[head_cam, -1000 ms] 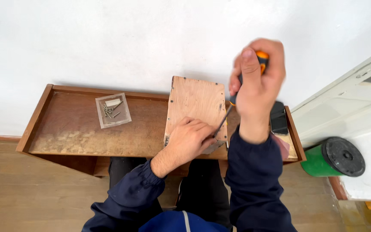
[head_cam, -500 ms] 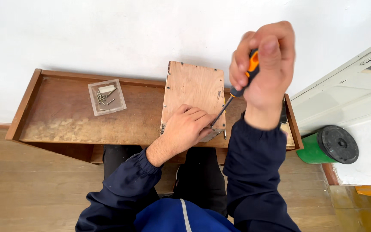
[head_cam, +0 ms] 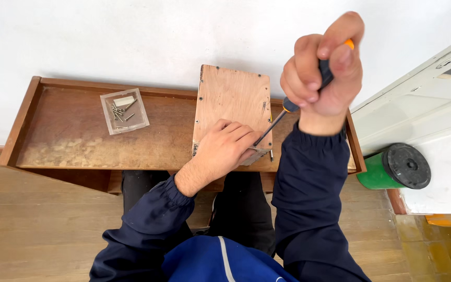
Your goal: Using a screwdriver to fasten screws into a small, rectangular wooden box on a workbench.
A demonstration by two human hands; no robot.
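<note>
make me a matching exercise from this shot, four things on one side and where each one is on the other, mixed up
Things:
1. screwdriver
2. plywood box
3. clear tray of screws
4. green container with black lid

Places:
A. on the floor, to the right of the wooden table
B. on the left part of the table, apart from both hands
C. gripped in the right hand, tip down at the box's near right corner
D. on the table near the wall, with the left hand pressed on its near edge

Pairs: 1-C, 2-D, 3-B, 4-A
</note>
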